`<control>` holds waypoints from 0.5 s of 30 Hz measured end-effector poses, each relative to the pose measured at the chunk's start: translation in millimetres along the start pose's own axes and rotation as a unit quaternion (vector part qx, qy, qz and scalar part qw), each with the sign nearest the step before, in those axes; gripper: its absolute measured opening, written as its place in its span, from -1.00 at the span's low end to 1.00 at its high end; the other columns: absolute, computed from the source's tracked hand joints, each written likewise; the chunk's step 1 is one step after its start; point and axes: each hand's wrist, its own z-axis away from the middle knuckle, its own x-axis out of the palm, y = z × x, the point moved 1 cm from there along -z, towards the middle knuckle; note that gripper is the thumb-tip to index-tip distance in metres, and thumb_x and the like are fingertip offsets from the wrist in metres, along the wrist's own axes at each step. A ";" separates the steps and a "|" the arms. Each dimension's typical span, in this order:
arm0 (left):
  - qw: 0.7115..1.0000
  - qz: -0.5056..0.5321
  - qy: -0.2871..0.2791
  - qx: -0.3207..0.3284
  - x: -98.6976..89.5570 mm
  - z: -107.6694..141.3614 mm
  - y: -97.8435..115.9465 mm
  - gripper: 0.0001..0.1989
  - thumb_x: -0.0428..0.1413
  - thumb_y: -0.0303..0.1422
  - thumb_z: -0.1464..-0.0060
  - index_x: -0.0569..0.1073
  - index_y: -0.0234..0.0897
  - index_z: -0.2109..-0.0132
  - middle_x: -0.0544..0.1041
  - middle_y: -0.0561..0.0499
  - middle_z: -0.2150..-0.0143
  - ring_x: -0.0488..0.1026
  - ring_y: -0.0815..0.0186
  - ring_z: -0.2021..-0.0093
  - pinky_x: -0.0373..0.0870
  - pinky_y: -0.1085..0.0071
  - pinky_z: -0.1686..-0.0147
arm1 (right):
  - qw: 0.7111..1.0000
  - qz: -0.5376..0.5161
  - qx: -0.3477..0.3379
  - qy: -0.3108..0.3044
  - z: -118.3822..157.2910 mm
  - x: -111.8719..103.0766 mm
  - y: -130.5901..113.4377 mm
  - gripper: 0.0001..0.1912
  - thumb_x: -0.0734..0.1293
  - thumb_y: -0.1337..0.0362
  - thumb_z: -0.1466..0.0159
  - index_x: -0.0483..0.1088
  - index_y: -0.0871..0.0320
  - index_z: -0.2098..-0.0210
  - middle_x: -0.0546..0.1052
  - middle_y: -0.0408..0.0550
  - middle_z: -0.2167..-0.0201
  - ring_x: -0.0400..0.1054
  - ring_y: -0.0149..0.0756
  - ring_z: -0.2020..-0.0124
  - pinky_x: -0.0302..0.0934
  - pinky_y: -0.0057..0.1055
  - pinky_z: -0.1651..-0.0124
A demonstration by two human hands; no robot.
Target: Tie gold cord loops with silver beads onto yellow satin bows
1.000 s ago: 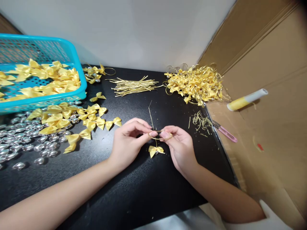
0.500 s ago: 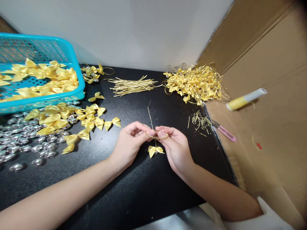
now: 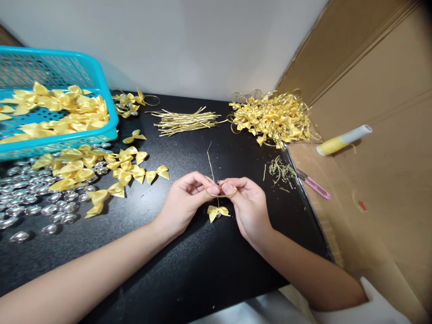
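My left hand (image 3: 185,198) and my right hand (image 3: 248,200) meet over the black table, thumbs and fingertips pinched on a gold cord (image 3: 210,165). Part of the cord is bent into a loop around the thumbs, and one loose end points away from me. From its other part hangs a yellow ribbon bow (image 3: 218,212) with a silver bead partly hidden behind it. The crossing of the cord lies between my fingers and is mostly covered. Left of my left hand are loose yellow bows (image 3: 157,173).
A blue basket (image 3: 113,126) of bows stands at the left, silver beads (image 3: 32,198) before it. Gold cords (image 3: 187,121) lie at the back, beside a heap of looped bows (image 3: 272,118). Cord scraps (image 3: 280,171), a pink cutter (image 3: 317,186) and a yellow-white roll (image 3: 344,140) are at the right.
The thumbs have moved slightly closer together on the cord loop. The bow still hangs below; the whole view has shifted a little.
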 end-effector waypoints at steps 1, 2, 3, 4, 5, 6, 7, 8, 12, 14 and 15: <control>1.000 -0.005 0.001 0.001 -0.7 -0.3 -0.2 -0.78 0.41 -0.35 0.15 0.51 -0.28 0.50 0.56 0.09 0.48 0.47 0.46 0.41 0.43 0.52 0.28 | 1.000 0.007 -0.009 -0.002 0.1 -0.1 -0.3 -0.84 0.55 0.28 0.02 0.49 0.12 0.51 0.60 -0.16 0.41 0.50 -0.38 0.32 0.41 -0.33 0.13; 1.000 -0.008 0.002 0.001 -1.2 -0.5 -0.5 -0.78 0.40 -0.35 0.15 0.50 -0.28 0.50 0.56 0.09 0.48 0.47 0.45 0.41 0.43 0.53 0.28 | 1.000 0.013 -0.015 -0.003 0.2 -0.1 -0.5 -0.84 0.54 0.29 0.02 0.48 0.12 0.52 0.60 -0.16 0.40 0.50 -0.37 0.30 0.41 -0.33 0.12; 1.000 -0.011 0.005 0.000 -1.5 -0.8 -0.7 -0.78 0.40 -0.34 0.15 0.50 -0.28 0.50 0.55 0.09 0.48 0.47 0.45 0.41 0.43 0.53 0.29 | 1.000 0.017 -0.020 -0.004 0.3 0.0 -0.6 -0.84 0.54 0.28 0.01 0.48 0.12 0.52 0.60 -0.15 0.40 0.50 -0.36 0.30 0.41 -0.32 0.12; 1.000 -0.012 0.007 0.001 -1.7 -1.1 -0.8 -0.77 0.40 -0.33 0.15 0.49 -0.28 0.50 0.55 0.09 0.48 0.47 0.45 0.42 0.43 0.53 0.29 | 1.000 0.019 -0.022 -0.004 0.3 0.2 -0.6 -0.84 0.54 0.28 0.01 0.47 0.11 0.52 0.60 -0.15 0.40 0.50 -0.36 0.30 0.41 -0.31 0.13; 1.000 -0.014 0.008 0.000 -1.6 -1.3 -0.9 -0.76 0.40 -0.33 0.15 0.48 -0.28 0.51 0.55 0.09 0.48 0.47 0.46 0.42 0.43 0.53 0.29 | 1.000 0.020 -0.023 -0.004 0.2 0.3 -0.6 -0.83 0.54 0.28 0.01 0.47 0.11 0.52 0.60 -0.16 0.40 0.50 -0.36 0.31 0.41 -0.30 0.14; 1.000 -0.016 0.009 -0.002 -1.4 -1.4 -0.8 -0.75 0.40 -0.32 0.16 0.47 -0.29 0.51 0.55 0.09 0.48 0.46 0.46 0.42 0.43 0.53 0.29 | 0.999 0.020 -0.025 -0.003 0.1 0.3 -0.6 -0.83 0.54 0.27 0.01 0.47 0.11 0.52 0.60 -0.16 0.41 0.49 -0.36 0.33 0.41 -0.30 0.15; 1.000 -0.018 0.010 -0.004 -1.1 -1.4 -0.5 -0.74 0.40 -0.31 0.16 0.47 -0.29 0.50 0.55 0.09 0.48 0.46 0.46 0.42 0.43 0.53 0.29 | 0.999 0.021 -0.027 -0.003 -0.1 0.2 -0.7 -0.83 0.54 0.27 0.01 0.47 0.11 0.52 0.60 -0.16 0.42 0.49 -0.36 0.34 0.41 -0.30 0.16; 1.000 -0.021 0.012 -0.006 -0.8 -1.2 0.2 -0.74 0.40 -0.31 0.17 0.46 -0.28 0.48 0.55 0.09 0.47 0.47 0.45 0.43 0.44 0.52 0.30 | 0.999 0.022 -0.029 -0.002 -0.3 -0.2 -0.7 -0.83 0.54 0.27 0.01 0.47 0.11 0.51 0.60 -0.16 0.43 0.49 -0.36 0.34 0.41 -0.30 0.16; 0.994 -0.105 0.013 0.028 0.9 1.8 6.7 -0.77 0.38 -0.37 0.15 0.48 -0.26 0.37 0.53 0.09 0.47 0.45 0.42 0.46 0.42 0.51 0.39 | 0.998 0.041 -0.044 -0.006 -1.0 -2.7 -1.8 -0.85 0.53 0.28 -0.02 0.48 0.11 0.49 0.61 -0.14 0.41 0.50 -0.36 0.33 0.42 -0.30 0.15; 0.976 -0.197 0.008 0.090 1.5 4.2 11.8 -0.84 0.34 -0.40 0.10 0.51 -0.27 0.35 0.53 0.07 0.46 0.45 0.41 0.46 0.42 0.49 0.39 | 0.997 0.051 -0.056 -0.011 -0.9 -3.9 -2.5 -0.88 0.51 0.29 -0.05 0.49 0.10 0.48 0.61 -0.14 0.40 0.51 -0.36 0.32 0.42 -0.30 0.14; 0.960 -0.247 0.005 0.131 1.7 5.4 14.3 -0.87 0.31 -0.41 0.07 0.52 -0.27 0.34 0.53 0.05 0.44 0.45 0.40 0.45 0.41 0.48 0.39 | 0.996 0.055 -0.062 -0.013 -0.8 -4.2 -2.7 -0.89 0.51 0.30 -0.06 0.49 0.10 0.47 0.61 -0.14 0.39 0.51 -0.36 0.31 0.42 -0.31 0.13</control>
